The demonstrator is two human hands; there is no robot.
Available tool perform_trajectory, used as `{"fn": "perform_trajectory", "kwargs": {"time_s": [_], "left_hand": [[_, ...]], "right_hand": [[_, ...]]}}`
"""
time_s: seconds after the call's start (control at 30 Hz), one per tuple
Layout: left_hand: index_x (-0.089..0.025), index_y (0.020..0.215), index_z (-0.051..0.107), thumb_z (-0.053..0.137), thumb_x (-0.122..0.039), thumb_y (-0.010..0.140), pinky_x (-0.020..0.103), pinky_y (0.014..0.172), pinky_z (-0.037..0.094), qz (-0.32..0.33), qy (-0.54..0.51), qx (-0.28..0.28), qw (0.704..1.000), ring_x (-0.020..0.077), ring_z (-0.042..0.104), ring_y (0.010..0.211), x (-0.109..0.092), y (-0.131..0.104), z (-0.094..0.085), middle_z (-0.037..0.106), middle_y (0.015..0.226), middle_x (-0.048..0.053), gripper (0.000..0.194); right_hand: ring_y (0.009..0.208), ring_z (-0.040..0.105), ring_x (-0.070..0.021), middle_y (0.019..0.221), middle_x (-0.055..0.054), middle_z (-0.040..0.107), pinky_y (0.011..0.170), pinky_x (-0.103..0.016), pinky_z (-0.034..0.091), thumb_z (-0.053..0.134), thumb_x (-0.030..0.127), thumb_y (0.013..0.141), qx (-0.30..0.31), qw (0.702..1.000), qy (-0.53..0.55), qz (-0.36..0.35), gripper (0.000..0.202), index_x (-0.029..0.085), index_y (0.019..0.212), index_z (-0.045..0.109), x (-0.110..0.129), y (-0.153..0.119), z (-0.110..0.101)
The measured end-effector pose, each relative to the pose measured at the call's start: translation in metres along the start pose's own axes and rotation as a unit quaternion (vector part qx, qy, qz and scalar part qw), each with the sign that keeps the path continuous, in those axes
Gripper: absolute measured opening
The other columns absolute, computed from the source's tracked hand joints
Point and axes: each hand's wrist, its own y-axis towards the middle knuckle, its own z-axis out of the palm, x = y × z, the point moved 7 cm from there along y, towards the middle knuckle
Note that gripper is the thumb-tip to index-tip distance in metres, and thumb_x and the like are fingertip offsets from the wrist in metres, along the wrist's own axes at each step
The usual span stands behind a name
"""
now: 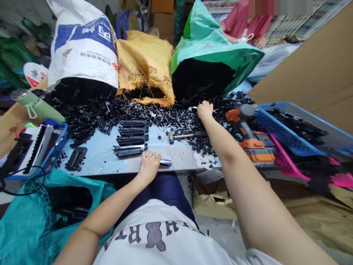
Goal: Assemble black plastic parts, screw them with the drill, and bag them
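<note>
My left hand (pixel 149 165) is closed around a shiny metal bar-shaped piece (pixel 166 162) at the table's front edge. Just left of it, several black parts (pixel 132 140) lie stacked in a column on the blue table top (pixel 102 154). My right hand (pixel 205 109) reaches to the far side, fingers curled down at the pile of black parts and small screws (pixel 165 117); what its fingers hold, if anything, is hidden. Between the hands lies a small hammer (pixel 179 136), its head to the left. A single black part (pixel 76 159) rests at the left.
White (pixel 85 62), yellow (pixel 149 62) and green (pixel 217 55) sacks stand behind the pile. An orange power drill (pixel 249 134) and blue basket (pixel 298 129) are right; a green bottle (pixel 38 105) and filled basket (pixel 59 147) left. Another person's red sleeve (pixel 234 18) shows at back.
</note>
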Motion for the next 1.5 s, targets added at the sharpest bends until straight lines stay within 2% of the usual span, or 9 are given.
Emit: {"fn": "perform_trajectory", "kwargs": {"time_s": [0.2, 0.3, 0.43, 0.57, 0.8, 1.07, 1.23, 1.37, 1.5], "left_hand": [[-0.017, 0.124, 0.047, 0.044, -0.029, 0.088, 0.038, 0.083, 0.036, 0.052, -0.051, 0.061, 0.995, 0.0225, 0.047, 0.1, -0.004, 0.005, 0.018, 0.053, 0.106, 0.011, 0.038], [-0.016, 0.12, 0.049, 0.038, -0.03, 0.091, 0.033, 0.081, 0.037, 0.083, -0.086, 0.076, 0.99, 0.0195, 0.047, 0.097, -0.005, 0.011, 0.023, 0.054, 0.102, 0.009, 0.034], [-0.016, 0.117, 0.05, 0.038, -0.033, 0.091, 0.031, 0.083, 0.038, 0.093, -0.127, 0.08, 0.984, 0.0188, 0.046, 0.097, -0.002, 0.016, 0.022, 0.052, 0.102, 0.008, 0.034], [-0.019, 0.126, 0.043, 0.036, -0.025, 0.089, 0.034, 0.089, 0.037, 0.095, -0.142, 0.099, 0.98, 0.0194, 0.044, 0.103, -0.005, 0.016, 0.017, 0.051, 0.109, 0.007, 0.039], [-0.014, 0.11, 0.047, 0.049, -0.071, 0.07, 0.036, 0.08, 0.039, 0.092, -0.169, 0.056, 0.98, 0.0222, 0.05, 0.094, -0.008, 0.015, 0.012, 0.054, 0.103, 0.008, 0.07], [-0.014, 0.102, 0.049, 0.048, -0.055, 0.08, 0.029, 0.075, 0.041, 0.092, -0.193, -0.046, 0.976, 0.0179, 0.054, 0.091, -0.003, 0.007, 0.013, 0.057, 0.097, 0.006, 0.047], [-0.012, 0.112, 0.049, 0.048, -0.058, 0.08, 0.031, 0.082, 0.041, 0.085, -0.2, 0.027, 0.976, 0.0202, 0.052, 0.1, -0.003, 0.016, 0.015, 0.055, 0.105, 0.01, 0.056], [-0.017, 0.132, 0.039, 0.035, -0.038, 0.091, 0.037, 0.093, 0.038, 0.039, -0.153, 0.023, 0.987, 0.0232, 0.044, 0.113, 0.008, 0.062, 0.01, 0.046, 0.123, 0.012, 0.047], [-0.004, 0.105, 0.059, 0.028, -0.004, 0.083, 0.039, 0.085, 0.041, -0.053, -0.099, 0.069, 0.991, 0.0268, 0.049, 0.105, 0.021, 0.117, 0.017, 0.053, 0.107, 0.019, 0.038]], "right_hand": [[0.11, 0.04, -0.0181, 0.115, -0.017, 0.044, 0.093, -0.031, 0.033, 0.027, 0.036, 0.084, -0.064, 0.997, -0.031, -0.022, 0.047, 0.007, 0.116, 0.044, 0.014, -0.048, -0.044], [0.085, 0.046, -0.0088, 0.094, -0.012, 0.053, 0.078, -0.021, 0.031, 0.019, 0.058, 0.081, 0.006, 0.999, -0.011, -0.048, 0.065, 0.011, 0.121, 0.04, 0.027, -0.108, -0.053], [0.072, 0.039, -0.0006, 0.096, -0.005, 0.053, 0.068, -0.017, 0.019, 0.012, 0.067, 0.077, 0.147, 0.928, 0.032, -0.342, 0.069, 0.018, 0.102, 0.053, 0.077, -0.218, -0.022], [0.069, 0.035, 0.0004, 0.092, -0.003, 0.054, 0.067, -0.018, 0.014, 0.009, 0.065, 0.078, 0.182, 0.899, 0.051, -0.394, 0.068, 0.02, 0.097, 0.055, 0.089, -0.279, 0.021], [0.078, 0.038, -0.0011, 0.093, -0.003, 0.052, 0.067, -0.022, 0.006, 0.008, 0.061, 0.081, 0.118, 0.934, 0.053, -0.334, 0.064, 0.02, 0.097, 0.054, 0.09, -0.283, 0.015], [0.081, 0.032, -0.0019, 0.097, -0.003, 0.051, 0.068, -0.025, 0.001, 0.012, 0.053, 0.085, 0.118, 0.94, 0.047, -0.318, 0.052, 0.022, 0.1, 0.051, 0.098, -0.284, -0.01], [0.084, 0.035, -0.0025, 0.098, -0.003, 0.053, 0.068, -0.023, 0.003, 0.011, 0.059, 0.082, 0.127, 0.942, 0.051, -0.307, 0.059, 0.021, 0.099, 0.053, 0.091, -0.273, 0.004], [0.094, 0.039, -0.0061, 0.102, -0.004, 0.055, 0.074, -0.02, 0.014, 0.016, 0.064, 0.079, 0.124, 0.949, 0.079, -0.279, 0.063, 0.021, 0.103, 0.055, 0.087, -0.237, 0.007], [0.105, 0.042, -0.0105, 0.111, -0.006, 0.053, 0.084, -0.021, 0.026, 0.014, 0.044, 0.087, 0.067, 0.973, 0.09, -0.203, 0.051, 0.02, 0.11, 0.053, 0.101, -0.17, 0.002]]}}
